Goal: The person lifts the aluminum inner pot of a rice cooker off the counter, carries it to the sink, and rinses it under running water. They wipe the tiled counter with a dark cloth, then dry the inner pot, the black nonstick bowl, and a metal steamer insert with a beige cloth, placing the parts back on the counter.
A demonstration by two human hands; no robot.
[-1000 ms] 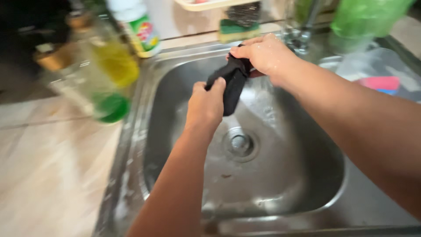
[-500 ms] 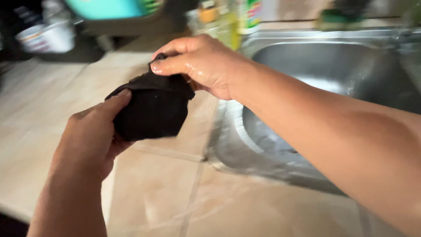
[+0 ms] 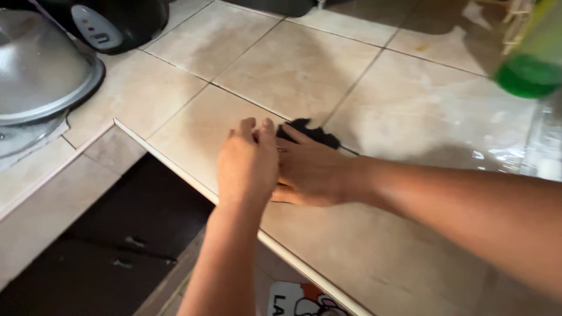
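Note:
A small black cloth (image 3: 316, 133) lies on the beige tiled countertop (image 3: 410, 111), mostly hidden under my hands. My right hand (image 3: 310, 169) presses flat on top of it, fingers stretched toward the left. My left hand (image 3: 249, 161) rests palm down beside it, fingers overlapping the cloth's near left part. Only the cloth's far edge shows beyond my fingers.
A large metal lid or bowl (image 3: 38, 70) sits at the far left, with a dark appliance (image 3: 111, 20) behind it. A green bottle (image 3: 530, 55) stands at the upper right. The counter's front edge (image 3: 175, 169) runs diagonally, with dark cabinet space below.
Both hands carried the black cloth from the sink leftward over the counter, then set it down and pressed it flat on the tiles. The view swung left, away from the sink.

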